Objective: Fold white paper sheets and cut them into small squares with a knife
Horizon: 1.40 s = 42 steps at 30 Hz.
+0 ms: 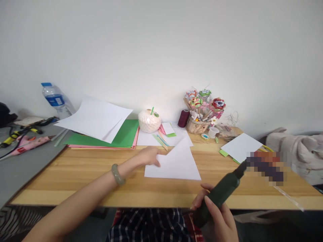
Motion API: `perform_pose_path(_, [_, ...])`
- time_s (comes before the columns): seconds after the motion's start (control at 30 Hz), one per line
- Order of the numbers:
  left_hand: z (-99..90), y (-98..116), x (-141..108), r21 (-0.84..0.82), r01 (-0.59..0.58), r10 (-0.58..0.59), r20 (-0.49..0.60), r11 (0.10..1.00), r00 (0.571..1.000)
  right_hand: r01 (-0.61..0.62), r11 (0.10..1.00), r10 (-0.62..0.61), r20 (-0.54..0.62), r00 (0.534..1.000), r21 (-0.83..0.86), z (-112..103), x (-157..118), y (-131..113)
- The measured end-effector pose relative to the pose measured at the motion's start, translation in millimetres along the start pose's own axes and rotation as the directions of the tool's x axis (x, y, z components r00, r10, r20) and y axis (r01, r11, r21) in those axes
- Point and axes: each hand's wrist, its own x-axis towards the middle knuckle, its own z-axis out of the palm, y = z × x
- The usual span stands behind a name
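My left hand (150, 156), with a green bangle on the wrist, rests at the left edge of a white sheet of paper (176, 166) on the wooden table. Its fingers are partly spread, and the thumb lies on the sheet. In my right hand (217, 211) is a dark green tool (222, 193) with a narrow dark tip pointing up and to the right. The fingers wrap round its body near the table's front edge. Behind the sheet lie a few thin paper strips (163, 140).
Green and pink sheets (128, 132) under white paper (98, 117) lie at the left. A white ornament (149, 121), a maroon thread spool (183, 118) and a basket of paper flowers (198, 126) stand behind. A pink tool (32, 144) is far left, a pale bag (292, 151) far right.
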Motion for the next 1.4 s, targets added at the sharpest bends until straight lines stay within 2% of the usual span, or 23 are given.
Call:
perform_pose_path(0.1, [8.0, 10, -10, -0.056, -0.081, 0.081, -0.015, 0.995, 0.997, -0.004, 1.0, 0.004, -0.009, 1.0, 0.004, 6, -3, -2])
perform_pose_path(0.2, [15.5, 17, -25, -0.128, -0.116, 0.108, -0.07, 0.985, 0.992, 0.018, 1.0, -0.019, -0.037, 0.999, -0.023, 11, -9, -8])
perform_pose_path(0.27, [18.1, 16, -37, -0.173, -0.11, 0.091, -0.115, 0.979, 0.989, 0.033, 0.998, -0.037, -0.071, 0.997, -0.056, 13, -12, -13])
perform_pose_path(0.33, [20.1, 10, -51, -0.322, -0.081, 0.013, -0.207, 0.943, 0.978, 0.047, 0.996, -0.054, -0.094, 0.994, -0.076, 13, -15, -16])
perform_pose_path(0.37, [21.7, 5, -58, -0.436, -0.069, -0.06, -0.275, 0.897, 0.96, 0.057, 0.994, -0.066, -0.096, 0.993, -0.092, 12, -15, -16])
perform_pose_path(0.43, [27.7, -4, -73, -0.666, -0.086, -0.261, -0.404, 0.741, 0.877, 0.083, 0.98, -0.099, -0.082, 0.992, -0.18, 8, -14, -17])
perform_pose_path(0.5, [37.5, -12, -90, -0.802, -0.129, -0.438, -0.444, 0.584, 0.782, 0.113, 0.933, -0.137, -0.045, 0.99, -0.342, 3, -10, -15])
perform_pose_path(0.53, [43.4, -14, -97, -0.85, -0.141, -0.493, -0.422, 0.508, 0.761, 0.133, 0.894, -0.148, -0.002, 0.989, -0.428, -1, -8, -13])
perform_pose_path(0.57, [49.4, -15, -104, -0.893, -0.142, -0.532, -0.375, 0.427, 0.759, 0.159, 0.851, -0.153, 0.055, 0.987, -0.5, -4, -5, -11])
perform_pose_path(0.63, [59.6, -13, -115, -0.948, -0.125, -0.546, -0.273, 0.292, 0.792, 0.22, 0.772, -0.141, 0.176, 0.974, -0.597, -10, 1, -6])
perform_pose_path(0.7, [64.8, -10, -118, -0.967, -0.1, -0.493, -0.207, 0.234, 0.845, 0.276, 0.708, -0.129, 0.264, 0.956, -0.65, -15, 5, -2])
perform_pose_path(0.8, [62.4, -6, -114, -0.966, -0.038, -0.364, -0.132, 0.254, 0.922, 0.348, 0.613, -0.142, 0.335, 0.931, -0.709, -19, 8, 1])
perform_pose_path(0.9, [54.7, -7, -107, -0.942, 0.064, -0.28, -0.033, 0.33, 0.959, 0.438, 0.506, -0.173, 0.41, 0.896, -0.743, -23, 7, 1])
perform_pose_path(0.97, [49.5, -10, -104, -0.885, 0.081, -0.261, -0.048, 0.459, 0.964, 0.507, 0.443, -0.187, 0.476, 0.859, -0.739, -27, 5, -1])
perform_pose_path(1.0, [46.6, -11, -105, -0.818, 0.077, -0.268, -0.096, 0.57, 0.959, 0.534, 0.42, -0.183, 0.507, 0.842, -0.734, -29, 4, -2])
perform_pose_path(1.07, [39.6, -12, -108, -0.547, 0.133, -0.294, -0.218, 0.826, 0.931, 0.566, 0.395, -0.16, 0.553, 0.818, -0.723, -32, 4, -5])
perform_pose_path(1.1, [35.5, -12, -110, -0.354, 0.181, -0.288, -0.28, 0.917, 0.916, 0.569, 0.394, -0.155, 0.558, 0.815, -0.721, -34, 4, -7])
perform_pose_path(1.17, [26.9, -12, -115, 0.017, 0.213, -0.193, -0.366, 0.977, 0.911, 0.554, 0.408, -0.143, 0.549, 0.824, -0.726, -36, 6, -11])
perform_pose_path(1.2, [23.1, -12, -117, 0.153, 0.156, -0.09, -0.371, 0.976, 0.924, 0.543, 0.417, -0.126, 0.545, 0.829, -0.729, -37, 6, -13])
perform_pose_path(1.23, [20.0, -13, -118, 0.252, 0.048, 0.044, -0.347, 0.966, 0.937, 0.531, 0.426, -0.103, 0.544, 0.833, -0.733, -38, 7, -14])
perform_pose_path(1.3, [16.6, -17, -118, 0.356, -0.211, 0.306, -0.234, 0.91, 0.923, 0.512, 0.426, -0.053, 0.544, 0.837, -0.746, -42, 7, -17])
perform_pose_path(1.33, [16.5, -21, -116, 0.368, -0.312, 0.392, -0.166, 0.876, 0.905, 0.518, 0.407, -0.049, 0.549, 0.835, -0.752, -45, 7, -17])
perform_pose_path(1.4, [18.9, -29, -111, 0.346, -0.415, 0.463, -0.066, 0.841, 0.884, 0.565, 0.324, -0.067, 0.577, 0.814, -0.759, -50, 6, -17])
